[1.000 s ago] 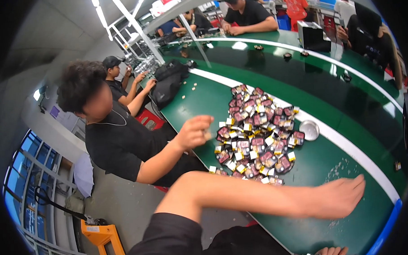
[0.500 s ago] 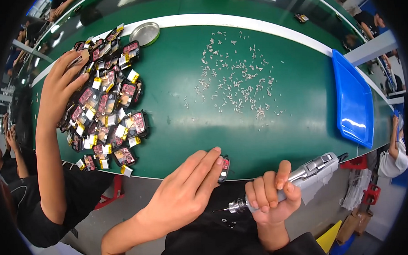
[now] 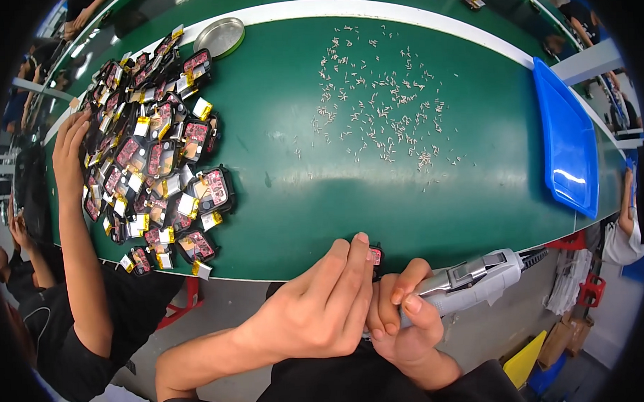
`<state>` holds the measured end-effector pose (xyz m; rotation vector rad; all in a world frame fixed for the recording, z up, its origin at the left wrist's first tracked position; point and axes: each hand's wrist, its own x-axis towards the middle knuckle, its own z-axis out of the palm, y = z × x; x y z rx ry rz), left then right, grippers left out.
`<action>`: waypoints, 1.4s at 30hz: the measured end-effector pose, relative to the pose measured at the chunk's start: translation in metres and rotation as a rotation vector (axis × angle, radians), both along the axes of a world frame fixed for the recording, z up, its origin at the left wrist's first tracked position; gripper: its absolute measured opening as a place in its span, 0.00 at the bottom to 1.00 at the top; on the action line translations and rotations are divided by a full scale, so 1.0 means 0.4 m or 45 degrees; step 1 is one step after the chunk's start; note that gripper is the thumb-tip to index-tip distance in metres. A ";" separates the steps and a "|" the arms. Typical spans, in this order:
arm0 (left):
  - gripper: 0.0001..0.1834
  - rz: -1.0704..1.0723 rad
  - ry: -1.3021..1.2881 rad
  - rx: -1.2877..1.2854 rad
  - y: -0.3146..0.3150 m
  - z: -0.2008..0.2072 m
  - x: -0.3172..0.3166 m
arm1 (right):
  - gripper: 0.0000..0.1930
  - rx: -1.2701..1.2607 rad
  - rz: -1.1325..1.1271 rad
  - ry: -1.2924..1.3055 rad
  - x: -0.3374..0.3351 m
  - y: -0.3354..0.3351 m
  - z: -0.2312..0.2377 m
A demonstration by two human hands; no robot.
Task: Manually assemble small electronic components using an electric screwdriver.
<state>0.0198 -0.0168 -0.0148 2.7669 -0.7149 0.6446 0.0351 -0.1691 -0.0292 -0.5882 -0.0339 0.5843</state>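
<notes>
My left hand (image 3: 326, 307) is closed, its fingers pressed together around a small black device with a red circuit board (image 3: 376, 256). Only the device's upper end shows past the fingertips, at the table's front edge. Close against it, my right hand (image 3: 407, 315) grips a grey electric screwdriver (image 3: 481, 277) that lies tilted, its cable end to the right. The screwdriver's chuck and bit are mostly hidden behind my hands. Many loose small screws (image 3: 396, 99) lie scattered over the green table beyond my hands.
At the left is a heap of open black devices (image 3: 157, 157) with circuit boards and silver-yellow batteries. A co-worker's hand (image 3: 68, 149) rests at its left side. A round metal tin (image 3: 219, 38) stands behind it; a blue tray (image 3: 570, 143) is at the right on the green table (image 3: 266, 224).
My right hand has brought the screwdriver leftward, up against my left hand and the device. My left hand has shifted slightly right. The co-worker's hand has moved to the heap's left edge.
</notes>
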 end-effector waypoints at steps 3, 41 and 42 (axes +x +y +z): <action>0.11 0.026 0.022 0.023 -0.009 0.010 0.001 | 0.08 -0.168 -0.042 0.025 0.002 0.008 0.005; 0.15 0.045 0.146 0.020 -0.003 -0.008 -0.016 | 0.14 -0.304 0.115 -0.788 0.239 0.024 0.108; 0.15 0.028 0.146 0.029 0.000 -0.008 -0.010 | 0.14 -0.302 0.114 -0.796 0.245 0.025 0.109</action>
